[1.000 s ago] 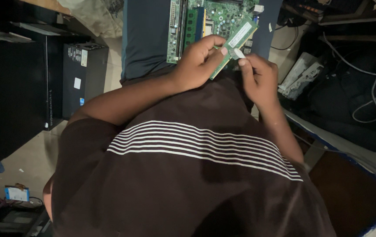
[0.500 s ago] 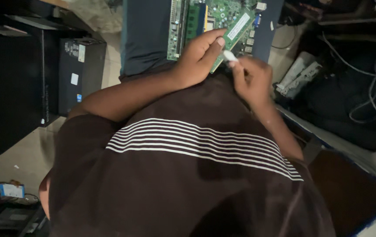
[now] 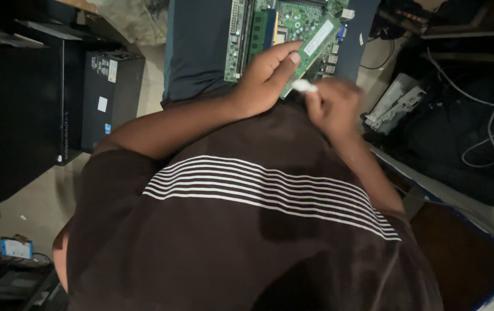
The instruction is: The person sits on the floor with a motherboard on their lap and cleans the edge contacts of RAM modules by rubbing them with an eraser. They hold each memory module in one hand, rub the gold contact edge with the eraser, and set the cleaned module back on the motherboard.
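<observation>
Green circuit board [image 3: 270, 34] on dark cloth [image 3: 198, 52], cluttered room.

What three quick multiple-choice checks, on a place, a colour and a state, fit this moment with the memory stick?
1. Where is the memory stick? A on the floor; B in the left hand, over the motherboard; C inside the black tower.
2. What colour is the small piece in the right hand? A white; B red; C blue.
3. How is the stick held? A lying loose; B gripped, tilted; C seated in a slot.
Answers: 1 B, the fingers wrap it above the board. 2 A, it shows white at the fingertips. 3 B, it slants in the grip.
</observation>
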### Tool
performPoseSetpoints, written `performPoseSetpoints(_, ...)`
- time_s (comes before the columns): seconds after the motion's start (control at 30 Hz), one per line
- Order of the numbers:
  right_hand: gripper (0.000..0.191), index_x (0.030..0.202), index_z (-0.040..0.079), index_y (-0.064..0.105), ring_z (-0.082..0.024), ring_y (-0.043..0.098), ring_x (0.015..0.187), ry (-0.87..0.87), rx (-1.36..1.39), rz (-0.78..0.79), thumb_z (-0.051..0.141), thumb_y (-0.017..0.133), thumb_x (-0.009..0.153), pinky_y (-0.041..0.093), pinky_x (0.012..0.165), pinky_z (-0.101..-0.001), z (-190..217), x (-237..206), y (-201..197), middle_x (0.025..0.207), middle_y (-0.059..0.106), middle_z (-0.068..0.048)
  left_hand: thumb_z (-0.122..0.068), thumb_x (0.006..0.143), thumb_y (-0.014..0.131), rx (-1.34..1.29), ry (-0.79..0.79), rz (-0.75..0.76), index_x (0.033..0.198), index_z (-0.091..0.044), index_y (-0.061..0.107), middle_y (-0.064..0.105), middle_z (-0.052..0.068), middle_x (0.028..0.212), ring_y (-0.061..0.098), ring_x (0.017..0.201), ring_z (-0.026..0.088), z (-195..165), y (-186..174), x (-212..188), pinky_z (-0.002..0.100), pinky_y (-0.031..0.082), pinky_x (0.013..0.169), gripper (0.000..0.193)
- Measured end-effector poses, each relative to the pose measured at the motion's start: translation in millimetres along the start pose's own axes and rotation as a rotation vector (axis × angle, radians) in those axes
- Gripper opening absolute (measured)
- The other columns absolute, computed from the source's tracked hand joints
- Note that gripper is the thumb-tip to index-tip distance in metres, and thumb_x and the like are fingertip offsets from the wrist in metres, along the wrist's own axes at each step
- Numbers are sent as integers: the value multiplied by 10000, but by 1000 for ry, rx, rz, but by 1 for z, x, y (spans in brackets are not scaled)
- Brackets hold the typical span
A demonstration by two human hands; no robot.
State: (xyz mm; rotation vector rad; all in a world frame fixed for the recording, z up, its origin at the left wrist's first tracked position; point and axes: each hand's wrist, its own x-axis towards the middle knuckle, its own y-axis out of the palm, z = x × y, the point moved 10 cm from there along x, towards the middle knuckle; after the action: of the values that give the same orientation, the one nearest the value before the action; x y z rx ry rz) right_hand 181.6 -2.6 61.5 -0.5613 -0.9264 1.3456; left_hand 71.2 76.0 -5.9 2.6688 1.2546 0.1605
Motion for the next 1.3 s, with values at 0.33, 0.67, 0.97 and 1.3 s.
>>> performPoseSetpoints(0.33,206,812,70,608,-345,638,729,-72,-244,-95,149,760,926,475,652,-445,-5,-2,-1,811,649,-128,-171,1136,501,-110,-59,15,1389,39,578,691,31,1101,622,1011,79,8,4,0,266,538,917,337)
performPoseSetpoints(0.67,153,858,86,610,-355,589,691,12,-337,-83,131,733,938,434,622,-472,-15,1,-9,765,584,-126,-195,1143,491,-67,-67,27,1401,61,573,689,39,1139,604,1052,81,11,5,-6,265,516,952,372)
performPoseSetpoints(0.97,173,875,59,613,-363,577,662,-16,-250,-67,146,722,978,441,609,-477,-16,3,-10,750,576,-147,-213,1163,469,-63,-4,70,1424,60,551,685,28,1195,605,1114,84,-4,5,-7,268,505,1011,387)
performPoseSetpoints(1.3,211,816,54,567,-380,573,656,23,-279,-90,136,674,978,443,600,-462,-20,6,-10,738,557,-170,-204,1153,495,-18,-57,68,1422,62,553,673,37,1147,599,1064,86,6,3,-7,269,515,972,383)
